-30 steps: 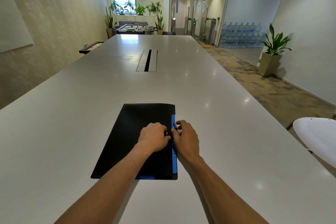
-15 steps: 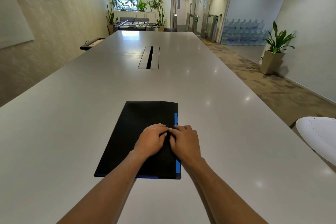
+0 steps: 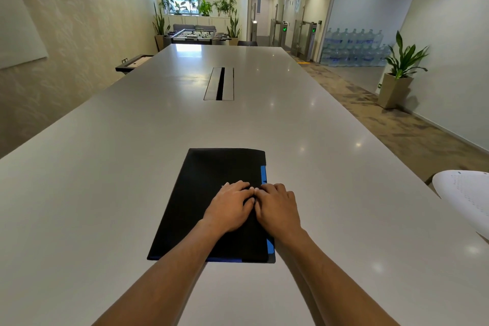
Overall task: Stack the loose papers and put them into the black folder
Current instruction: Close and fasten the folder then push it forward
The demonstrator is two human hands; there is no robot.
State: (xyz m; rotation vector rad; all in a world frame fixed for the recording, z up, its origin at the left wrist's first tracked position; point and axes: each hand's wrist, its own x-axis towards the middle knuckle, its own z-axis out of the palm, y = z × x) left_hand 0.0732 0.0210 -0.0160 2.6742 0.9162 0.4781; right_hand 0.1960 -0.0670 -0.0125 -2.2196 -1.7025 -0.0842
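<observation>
The black folder (image 3: 201, 193) lies closed and flat on the white table (image 3: 105, 167), right in front of me, with a blue strip showing along its right edge and bottom. My left hand (image 3: 230, 206) and my right hand (image 3: 277, 208) rest side by side, palms down, on the folder's right half near the blue edge. Their fingers are curled slightly and touch each other. Neither hand holds anything. No loose papers show anywhere; the folder's inside is hidden.
A cable slot (image 3: 219, 84) is set into the middle of the table, further away. A white chair back (image 3: 465, 198) stands at the table's right edge. A potted plant (image 3: 399, 71) and stacked water bottles (image 3: 354, 47) stand by the right wall.
One second ago both hands pinched something small at the folder's blue edge. They have since flattened onto the cover, side by side. The folder has stayed in place.
</observation>
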